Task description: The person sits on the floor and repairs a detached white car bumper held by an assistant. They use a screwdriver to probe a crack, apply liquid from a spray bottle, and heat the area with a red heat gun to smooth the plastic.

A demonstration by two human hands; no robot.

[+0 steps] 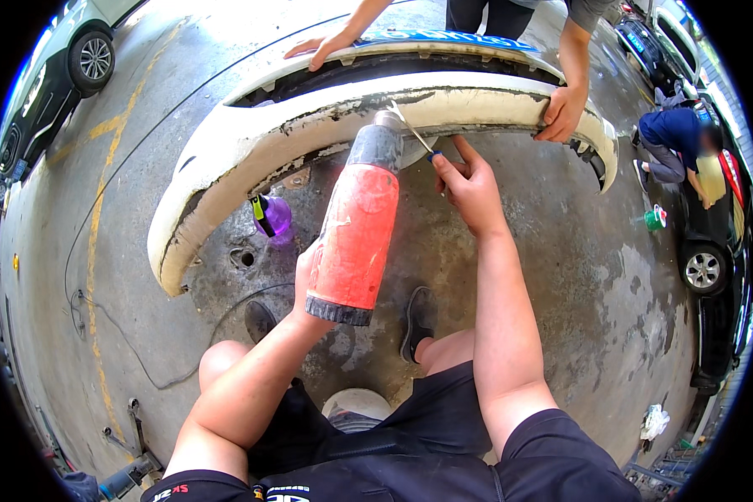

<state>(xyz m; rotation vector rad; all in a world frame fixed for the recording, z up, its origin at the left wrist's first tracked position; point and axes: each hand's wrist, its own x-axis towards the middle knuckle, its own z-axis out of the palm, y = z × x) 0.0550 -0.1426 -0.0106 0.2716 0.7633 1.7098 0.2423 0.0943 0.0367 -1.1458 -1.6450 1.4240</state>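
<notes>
A cream car bumper point(251, 130) with scuffed black patches spans the space in front of me. My left hand point(305, 274) is wrapped round a red heat gun point(356, 226), which partly hides the fingers. The gun's metal nozzle points at the bumper's lower edge. My right hand point(470, 186) grips a thin metal hand tool point(414, 134) with a blue part at its handle; its pale tip meets the bumper close to the nozzle. Across from me, another person's hand point(563, 113) holds the bumper's right part, and their other hand point(325, 50) rests on its far edge.
A spray bottle with purple liquid point(278, 219) stands under the bumper. A cable point(155, 381) runs over the concrete floor at left. Parked cars flank both sides, and another person point(673, 142) bends at the right one near a green container point(654, 219).
</notes>
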